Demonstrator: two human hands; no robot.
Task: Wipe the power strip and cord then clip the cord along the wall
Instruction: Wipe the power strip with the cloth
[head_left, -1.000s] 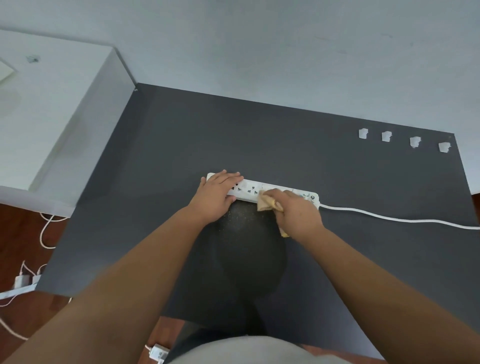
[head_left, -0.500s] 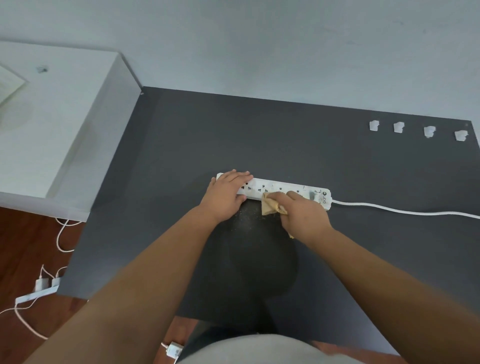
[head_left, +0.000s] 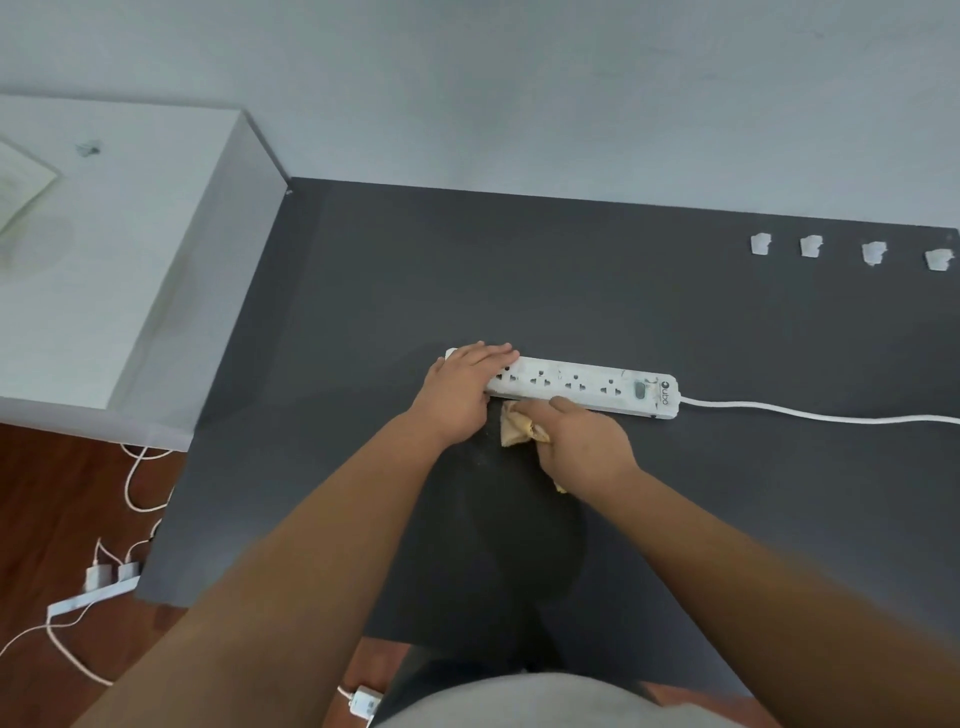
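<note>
Head view: I pin the long white plastic power strip (head_left: 582, 385) flat on the dark grey matte table (head_left: 363, 291) with my left hand (head_left: 457, 397), its fingers (head_left: 491, 354) pressed together and laid over the strip's far-left end, so that the strip does not slide under the rubbing. My right hand (head_left: 584, 447) works the near long edge of the strip with a crumpled tan cloth (head_left: 517, 428), its fingers pinching the cloth and pushing it against the side wall just below the sockets; a scrap of the cloth shows under the heel of the hand. Grime marks the strip's top near the switch end, so I judge the wiping only partly done. The round white cord (head_left: 810, 415) leaves the strip's right end and trails off the right edge of the frame, lying loose on the table and, as I judge it, not yet wiped. Four small white cord clips (head_left: 844, 253) wait in a row at the table's far right corner, near the pale wall (head_left: 519, 93), well apart from the strip, within reach for the clipping to come.
</note>
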